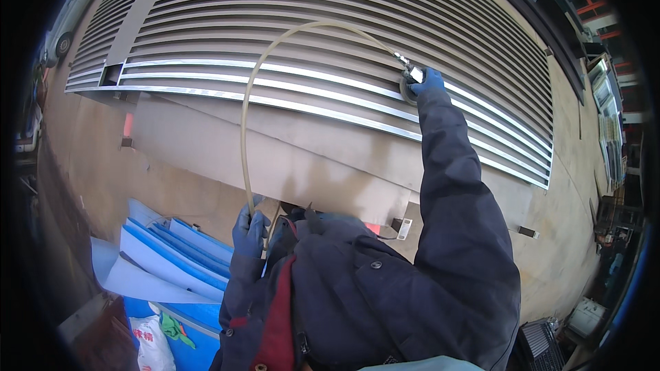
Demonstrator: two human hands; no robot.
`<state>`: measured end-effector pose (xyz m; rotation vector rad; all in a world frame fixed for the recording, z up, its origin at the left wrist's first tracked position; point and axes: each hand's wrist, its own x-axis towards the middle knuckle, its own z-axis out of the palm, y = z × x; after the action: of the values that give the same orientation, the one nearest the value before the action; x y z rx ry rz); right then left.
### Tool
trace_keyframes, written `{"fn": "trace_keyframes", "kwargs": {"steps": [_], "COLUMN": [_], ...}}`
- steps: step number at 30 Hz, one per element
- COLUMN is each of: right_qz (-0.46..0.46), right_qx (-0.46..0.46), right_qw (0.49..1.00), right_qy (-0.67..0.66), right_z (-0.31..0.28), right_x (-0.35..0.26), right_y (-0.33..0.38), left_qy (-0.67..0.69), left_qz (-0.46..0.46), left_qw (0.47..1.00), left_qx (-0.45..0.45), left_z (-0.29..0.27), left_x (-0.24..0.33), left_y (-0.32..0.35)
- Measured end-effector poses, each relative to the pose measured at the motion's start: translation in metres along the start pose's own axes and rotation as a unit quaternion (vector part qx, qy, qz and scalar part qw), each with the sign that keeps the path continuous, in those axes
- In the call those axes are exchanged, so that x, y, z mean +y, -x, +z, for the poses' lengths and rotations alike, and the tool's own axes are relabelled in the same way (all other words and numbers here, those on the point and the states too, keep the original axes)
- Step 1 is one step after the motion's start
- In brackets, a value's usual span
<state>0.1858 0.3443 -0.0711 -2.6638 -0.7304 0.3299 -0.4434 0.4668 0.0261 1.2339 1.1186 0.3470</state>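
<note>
2 gloved grips closed: right hand (427,81) on grinder (410,82) at louvre slat edge (330,93); left hand (249,232) on hose (245,137).

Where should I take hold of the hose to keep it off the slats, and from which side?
Probably grip the hose on its straight lower run, just above the left hand, coming from the left. There it hangs nearly vertical over the plain panel, free all round. Higher up it arches over the slats to the tool in the right hand, where a grip would tug the tool.
</note>
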Motion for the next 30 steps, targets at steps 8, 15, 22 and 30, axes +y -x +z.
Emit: {"fn": "trace_keyframes", "kwargs": {"steps": [8, 15, 22, 30], "right_qz": [0.062, 0.076, 0.039, 0.021], "right_qx": [-0.046, -0.076, -0.024, -0.060], "right_qw": [0.990, 0.982, 0.983, 0.983], "right_qy": [0.116, 0.156, 0.177, 0.171], "right_z": [-0.002, -0.011, 0.023, 0.066], "right_x": [-0.028, -0.034, -0.092, -0.195], "right_y": [-0.003, -0.007, -0.012, -0.027], "left_qy": [0.009, 0.037, 0.072, 0.050], "left_qz": [-0.033, -0.047, -0.049, -0.042], "left_qw": [0.999, 0.998, 0.996, 0.998], "left_qx": [-0.015, -0.034, -0.022, 0.010], "left_z": [0.011, -0.004, -0.021, -0.035], "left_x": [0.015, 0.021, 0.013, 0.019], "left_y": [-0.031, -0.062, -0.078, -0.104]}}
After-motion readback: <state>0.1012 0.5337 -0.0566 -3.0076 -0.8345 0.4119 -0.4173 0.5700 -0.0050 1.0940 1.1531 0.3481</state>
